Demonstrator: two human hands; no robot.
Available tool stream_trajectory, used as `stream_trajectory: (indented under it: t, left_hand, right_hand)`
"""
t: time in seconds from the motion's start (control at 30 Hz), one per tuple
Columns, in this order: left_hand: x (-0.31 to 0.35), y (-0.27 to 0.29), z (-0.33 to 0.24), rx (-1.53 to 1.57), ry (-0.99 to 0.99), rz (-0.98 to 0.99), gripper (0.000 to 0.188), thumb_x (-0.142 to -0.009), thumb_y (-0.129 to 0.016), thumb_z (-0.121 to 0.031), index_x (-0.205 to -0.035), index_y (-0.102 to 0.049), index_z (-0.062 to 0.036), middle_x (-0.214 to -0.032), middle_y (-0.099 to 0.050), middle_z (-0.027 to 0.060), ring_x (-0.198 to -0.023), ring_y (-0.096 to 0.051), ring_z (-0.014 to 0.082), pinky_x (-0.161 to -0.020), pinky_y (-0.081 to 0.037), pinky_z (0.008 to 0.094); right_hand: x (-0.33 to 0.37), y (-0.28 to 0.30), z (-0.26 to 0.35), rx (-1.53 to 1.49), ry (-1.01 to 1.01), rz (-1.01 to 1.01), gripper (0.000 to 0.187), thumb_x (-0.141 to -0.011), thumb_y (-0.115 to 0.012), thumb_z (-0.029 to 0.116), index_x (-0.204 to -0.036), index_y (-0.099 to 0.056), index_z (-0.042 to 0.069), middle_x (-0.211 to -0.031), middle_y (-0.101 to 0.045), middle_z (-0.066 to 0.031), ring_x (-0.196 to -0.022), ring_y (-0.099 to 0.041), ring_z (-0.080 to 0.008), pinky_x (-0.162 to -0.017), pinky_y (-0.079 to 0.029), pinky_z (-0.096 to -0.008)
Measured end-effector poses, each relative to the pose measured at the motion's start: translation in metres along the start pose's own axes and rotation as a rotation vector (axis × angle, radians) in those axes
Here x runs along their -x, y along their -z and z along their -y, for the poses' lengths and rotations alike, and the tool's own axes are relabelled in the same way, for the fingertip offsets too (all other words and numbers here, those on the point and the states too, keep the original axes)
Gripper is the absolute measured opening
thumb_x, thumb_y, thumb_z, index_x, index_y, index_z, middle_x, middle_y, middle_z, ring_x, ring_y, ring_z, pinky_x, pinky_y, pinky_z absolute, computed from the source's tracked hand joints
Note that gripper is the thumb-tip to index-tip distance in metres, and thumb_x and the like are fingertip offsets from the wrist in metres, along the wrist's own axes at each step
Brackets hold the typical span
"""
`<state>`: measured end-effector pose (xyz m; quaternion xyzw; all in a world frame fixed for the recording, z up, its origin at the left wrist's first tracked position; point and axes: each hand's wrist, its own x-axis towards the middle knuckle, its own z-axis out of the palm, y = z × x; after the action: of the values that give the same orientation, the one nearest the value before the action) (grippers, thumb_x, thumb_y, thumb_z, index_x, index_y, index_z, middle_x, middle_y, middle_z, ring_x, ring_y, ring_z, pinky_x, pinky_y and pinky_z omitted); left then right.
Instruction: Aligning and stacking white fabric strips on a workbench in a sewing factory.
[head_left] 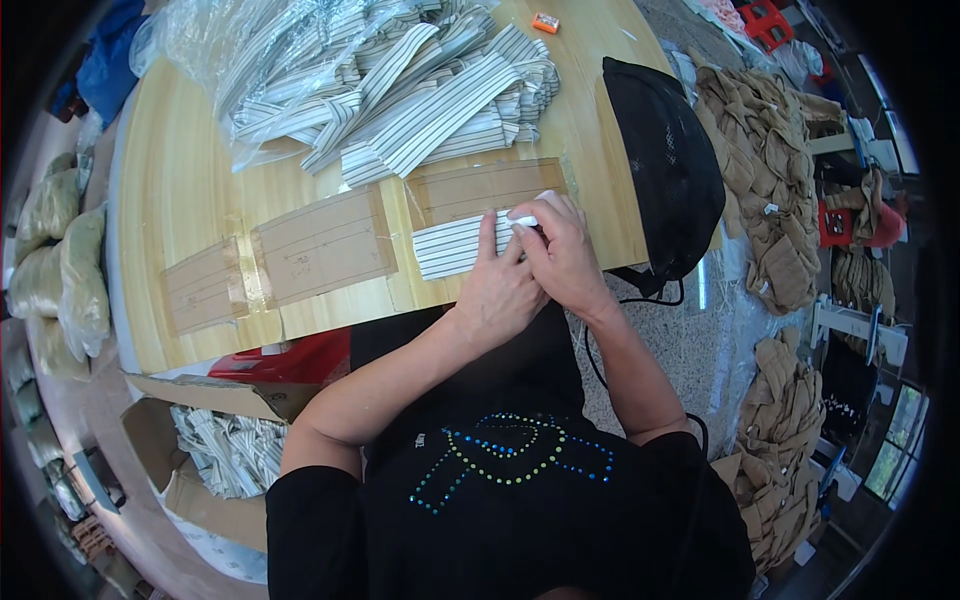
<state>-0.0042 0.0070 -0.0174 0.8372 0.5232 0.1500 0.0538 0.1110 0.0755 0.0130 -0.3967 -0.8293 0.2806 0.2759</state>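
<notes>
A striped white fabric strip (pixel 447 249) lies along the lower edge of a brown cardboard template (pixel 487 190) with drawn lines, taped to the table. My left hand (pixel 500 293) rests on the strip's right part, its index finger stretched out and pressing on the cloth. Close against it, my right hand (pixel 563 250) pinches a small white stick-like thing (pixel 522 220) between thumb and fingers, its tip near the strip. The fingers partly cover the strip's right end. Two more cardboard templates, a middle one (pixel 325 247) and a left one (pixel 203 287), are taped down to the left.
A heap of striped strips (pixel 420 105), partly under clear plastic (pixel 270 60), covers the far table. A black mesh-covered thing (pixel 665 170) stands at the right edge. An orange small box (pixel 545 22) lies far back. Below left is a carton (pixel 160 440) of strips; brown garments (pixel 765 170) are piled right.
</notes>
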Motion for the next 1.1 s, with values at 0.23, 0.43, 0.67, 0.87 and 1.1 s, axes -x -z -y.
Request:
stream_trajectory:
  t: [0.23,0.43,0.67,0.87,1.1]
  left_hand:
    - [0.0,-0.007,0.002,0.004,-0.028,-0.065,0.046,-0.092,-0.057,-0.028,-0.131,-0.053,-0.0048,-0.126,-0.053,0.0143,-0.123,-0.045,0.034,-0.106,-0.026,0.0633]
    - [-0.013,-0.007,-0.001,0.457,0.113,-0.299,0.034,-0.096,-0.053,-0.018,-0.124,-0.051,0.0011,-0.116,-0.049,0.0165,-0.109,-0.048,0.0362,-0.092,-0.04,0.0444]
    - [-0.001,-0.003,0.005,0.142,0.0,-0.253,0.033,-0.089,-0.054,-0.014,-0.12,-0.059,-0.0029,-0.116,-0.053,0.0145,-0.116,-0.047,0.0342,-0.099,-0.035,0.0518]
    - [-0.001,0.01,0.01,0.139,0.03,-0.261,0.019,-0.075,-0.059,-0.01,-0.092,-0.065,-0.0063,-0.098,-0.055,0.0075,-0.102,-0.051,0.0261,-0.096,-0.037,0.0471]
    - [0.027,0.056,0.066,-0.099,0.066,-0.371,0.01,-0.074,-0.06,-0.01,-0.083,-0.061,-0.0068,-0.089,-0.054,0.0066,-0.09,-0.053,0.0248,-0.091,-0.038,0.0422]
  right_hand:
    - [-0.003,-0.012,0.012,-0.014,-0.012,-0.073,0.011,-0.087,-0.062,0.004,-0.098,-0.063,0.001,-0.085,-0.061,-0.0094,-0.078,-0.059,-0.0237,-0.069,-0.046,-0.0344]
    - [-0.017,-0.015,0.031,-0.064,0.016,0.071,0.01,-0.087,-0.062,0.011,-0.095,-0.066,0.006,-0.09,-0.061,-0.0099,-0.089,-0.056,-0.03,-0.079,-0.042,-0.0407]
    - [-0.028,-0.02,0.019,-0.048,-0.077,-0.002,0.013,-0.088,-0.062,0.009,-0.1,-0.066,0.004,-0.09,-0.064,-0.0097,-0.083,-0.058,-0.0248,-0.073,-0.044,-0.0367]
    - [-0.106,-0.012,-0.023,-0.163,0.089,-0.462,0.017,-0.091,-0.059,0.004,-0.106,-0.065,0.001,-0.089,-0.069,-0.0099,-0.074,-0.064,-0.0193,-0.07,-0.049,-0.0292]
    - [-0.179,-0.012,-0.047,0.16,-0.15,-0.27,0.023,-0.084,-0.064,0.012,-0.106,-0.066,0.006,-0.092,-0.069,-0.0113,-0.077,-0.065,-0.0273,-0.074,-0.051,-0.0373]
